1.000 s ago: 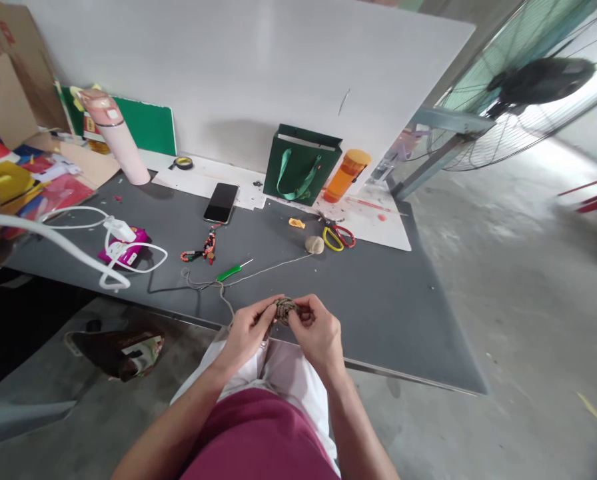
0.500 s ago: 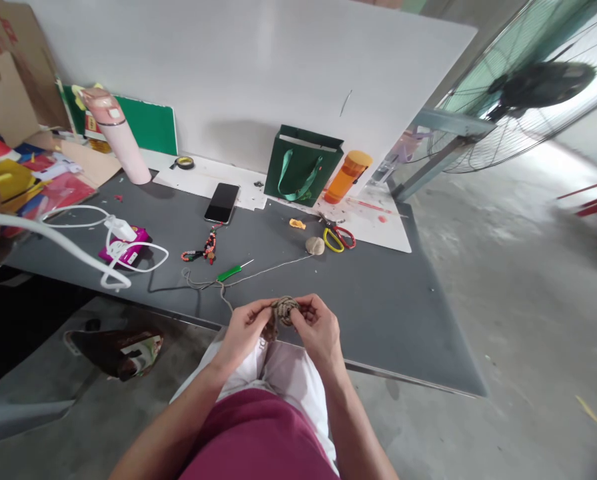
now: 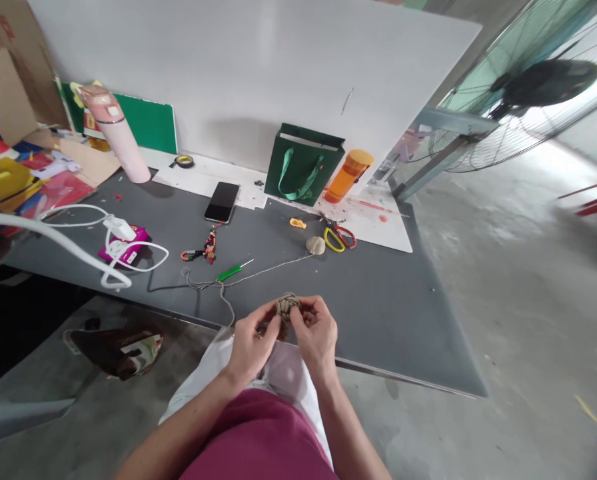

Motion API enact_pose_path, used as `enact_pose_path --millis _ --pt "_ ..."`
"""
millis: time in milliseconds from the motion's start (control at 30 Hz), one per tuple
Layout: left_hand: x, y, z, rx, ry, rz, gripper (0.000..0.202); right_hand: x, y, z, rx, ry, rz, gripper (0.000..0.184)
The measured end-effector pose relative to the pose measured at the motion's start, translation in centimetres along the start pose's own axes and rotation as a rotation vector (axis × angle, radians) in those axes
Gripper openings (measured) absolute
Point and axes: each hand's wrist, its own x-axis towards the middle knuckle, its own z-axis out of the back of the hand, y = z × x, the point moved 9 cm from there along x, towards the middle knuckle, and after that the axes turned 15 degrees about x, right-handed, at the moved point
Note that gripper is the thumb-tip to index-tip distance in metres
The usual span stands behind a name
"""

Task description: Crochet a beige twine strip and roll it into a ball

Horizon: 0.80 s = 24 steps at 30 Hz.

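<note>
Two bare hands, the left hand and right hand, clamped together on a round tan braided cord knot, just over the near edge of the dark grey tabletop; farther along, a thin tan cord running to a small tan ball of twine, past a green-handled awl.
</note>
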Motion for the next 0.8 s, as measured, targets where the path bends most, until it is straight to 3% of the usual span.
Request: enact_pose_path --millis 133,267,400,533,633,800 --pt "0.0 -0.1 0.0 0.034 -0.028 -0.018 0.035 -0.3 0.7 0.3 -0.065 -0.048 0.062 0.014" --pt "0.1 -0.3 0.4 0.059 -0.055 -0.053 0.033 -0.4 0.9 0.0 -0.072 -0.017 0.067 0.015" --pt "0.3 -1.1 0.8 0.058 -0.048 -0.105 0.028 -0.4 1.8 -0.5 -0.115 0.089 0.114 0.012" --pt "0.7 -1.5 1.0 0.061 -0.014 -0.121 0.025 -0.5 3.1 -1.2 -0.181 0.237 0.213 0.031" --pt "0.9 -1.4 1.3 0.074 -0.003 -0.108 0.026 -0.4 3.5 -1.5 -0.202 0.316 0.253 0.028" --pt "0.8 -1.2 1.3 0.112 -0.004 -0.067 0.037 0.1 2.8 -0.8 -0.196 0.228 0.209 0.024"
